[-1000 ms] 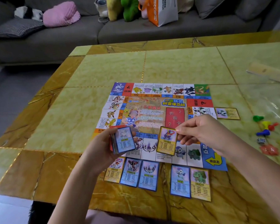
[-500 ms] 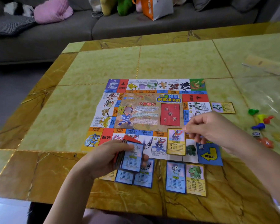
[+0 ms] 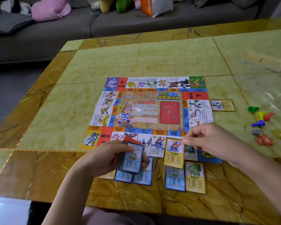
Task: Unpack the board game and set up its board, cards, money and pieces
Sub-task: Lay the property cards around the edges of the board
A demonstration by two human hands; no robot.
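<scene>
My right grip point(image 3: 208, 142) is pinching the yellow-framed card point(image 3: 174, 153) by its top corner alone, so it is risking a swing and a crooked landing over the blue card point(image 3: 175, 179) just below, or nudging that row askew; my left grip point(image 3: 104, 158) is curling round the deck point(image 3: 131, 158), whose red-backed cards are fanning loose and may be sliding out. The yellow-framed card is hanging over the near edge of the board point(image 3: 146, 109), above the bench point(image 3: 104, 65); it is looking thin and glossy, showing a blue creature and price lines.
</scene>
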